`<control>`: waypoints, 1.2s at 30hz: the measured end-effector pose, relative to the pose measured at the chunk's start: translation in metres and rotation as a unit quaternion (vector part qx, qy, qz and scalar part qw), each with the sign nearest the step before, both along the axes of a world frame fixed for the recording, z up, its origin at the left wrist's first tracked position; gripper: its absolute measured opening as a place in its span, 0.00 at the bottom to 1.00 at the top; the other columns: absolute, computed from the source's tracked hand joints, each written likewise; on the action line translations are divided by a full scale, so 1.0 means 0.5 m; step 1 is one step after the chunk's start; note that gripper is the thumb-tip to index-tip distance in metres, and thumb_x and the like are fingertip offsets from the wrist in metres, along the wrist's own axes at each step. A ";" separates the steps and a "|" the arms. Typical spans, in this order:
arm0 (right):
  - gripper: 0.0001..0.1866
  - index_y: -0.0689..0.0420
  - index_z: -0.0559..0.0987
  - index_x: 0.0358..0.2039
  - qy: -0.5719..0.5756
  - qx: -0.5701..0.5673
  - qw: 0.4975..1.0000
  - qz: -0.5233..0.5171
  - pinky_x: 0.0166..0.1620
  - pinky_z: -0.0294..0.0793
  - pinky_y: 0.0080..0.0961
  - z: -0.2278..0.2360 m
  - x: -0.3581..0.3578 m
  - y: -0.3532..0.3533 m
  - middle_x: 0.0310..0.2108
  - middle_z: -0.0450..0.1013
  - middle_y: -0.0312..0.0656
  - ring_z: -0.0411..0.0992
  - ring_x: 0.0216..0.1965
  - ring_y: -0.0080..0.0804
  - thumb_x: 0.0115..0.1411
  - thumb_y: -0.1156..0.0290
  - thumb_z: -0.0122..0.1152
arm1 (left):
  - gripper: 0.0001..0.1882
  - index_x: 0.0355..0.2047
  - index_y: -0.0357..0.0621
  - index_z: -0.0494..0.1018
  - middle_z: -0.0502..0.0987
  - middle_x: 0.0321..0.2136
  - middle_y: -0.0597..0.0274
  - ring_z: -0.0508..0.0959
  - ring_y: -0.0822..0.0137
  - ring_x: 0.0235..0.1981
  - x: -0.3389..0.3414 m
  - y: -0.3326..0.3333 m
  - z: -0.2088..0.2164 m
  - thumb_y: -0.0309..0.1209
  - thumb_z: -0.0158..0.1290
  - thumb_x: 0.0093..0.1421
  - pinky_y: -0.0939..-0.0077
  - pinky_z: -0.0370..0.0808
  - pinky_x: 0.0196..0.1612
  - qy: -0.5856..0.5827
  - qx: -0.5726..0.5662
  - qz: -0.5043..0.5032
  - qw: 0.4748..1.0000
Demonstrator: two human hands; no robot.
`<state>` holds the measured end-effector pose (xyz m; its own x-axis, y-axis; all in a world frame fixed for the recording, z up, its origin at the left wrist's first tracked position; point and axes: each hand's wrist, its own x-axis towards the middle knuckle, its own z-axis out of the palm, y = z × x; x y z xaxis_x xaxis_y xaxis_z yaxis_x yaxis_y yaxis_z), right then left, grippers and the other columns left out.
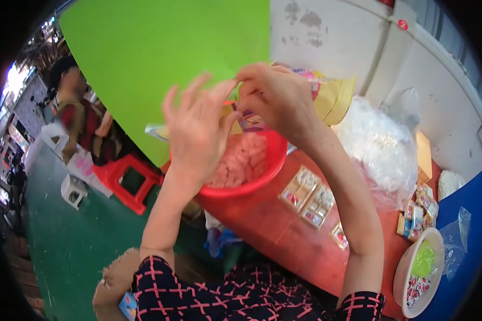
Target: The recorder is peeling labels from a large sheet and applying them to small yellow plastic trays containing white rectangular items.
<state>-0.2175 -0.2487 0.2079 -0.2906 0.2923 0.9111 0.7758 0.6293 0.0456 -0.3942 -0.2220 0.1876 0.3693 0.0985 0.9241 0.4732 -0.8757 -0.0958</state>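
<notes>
Both my hands are raised over a red plastic tub point(246, 188) full of pale pink pieces point(243, 160). My left hand point(195, 131) is slightly blurred; its fingers are stretched and spread, thumb and index apart. The left index fingertip meets the fingertips of my right hand point(278, 101). The right fingers are curled in a pinch, and whatever is between them is too small to make out. Just below the right fingertips, a small purple printed packet point(252, 121) shows above the pink pieces. My hands partly cover it, so I cannot tell whether either touches it.
Small packs point(308, 195) lie on the red table point(257, 214). Right of them stand a large clear bag of white material point(380, 150), stacked packs point(416, 214) and a white basin point(407, 273). A green panel point(171, 59) rises behind. At left, a person point(83, 115) sits near a red stool point(128, 179).
</notes>
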 end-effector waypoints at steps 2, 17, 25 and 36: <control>0.21 0.55 0.72 0.36 0.142 -0.100 0.985 -0.008 0.31 0.71 0.30 -0.050 0.005 -0.024 0.18 0.72 0.37 0.74 0.24 0.36 0.39 0.74 0.68 | 0.20 0.47 0.39 0.65 0.77 0.31 0.55 0.76 0.68 0.34 0.023 0.003 -0.019 0.20 0.56 0.55 0.78 0.71 0.36 0.004 -0.173 -0.087 0.981; 0.18 0.42 0.80 0.36 0.025 -0.085 0.986 -0.142 0.36 0.63 0.28 -0.179 0.094 -0.090 0.19 0.67 0.29 0.68 0.26 0.27 0.41 0.69 0.68 | 0.08 0.38 0.33 0.76 0.79 0.30 0.63 0.75 0.77 0.31 0.073 0.009 -0.096 0.20 0.54 0.56 0.85 0.71 0.37 0.030 -0.402 -0.306 0.862; 0.19 0.45 0.82 0.36 0.065 -0.126 0.988 -0.067 0.39 0.63 0.27 -0.190 0.110 -0.079 0.21 0.69 0.30 0.68 0.27 0.28 0.40 0.76 0.67 | 0.06 0.34 0.36 0.77 0.79 0.26 0.63 0.76 0.78 0.28 0.075 0.021 -0.088 0.22 0.55 0.56 0.84 0.72 0.33 0.026 -0.511 -0.265 0.818; 0.18 0.46 0.80 0.39 -0.014 -0.027 0.966 -0.259 0.52 0.61 0.38 -0.184 0.083 -0.095 0.45 0.71 0.34 0.67 0.45 0.32 0.44 0.72 0.63 | 0.10 0.33 0.33 0.76 0.77 0.24 0.63 0.74 0.76 0.28 0.104 0.033 -0.086 0.29 0.52 0.59 0.80 0.70 0.32 0.054 -0.574 -0.247 0.779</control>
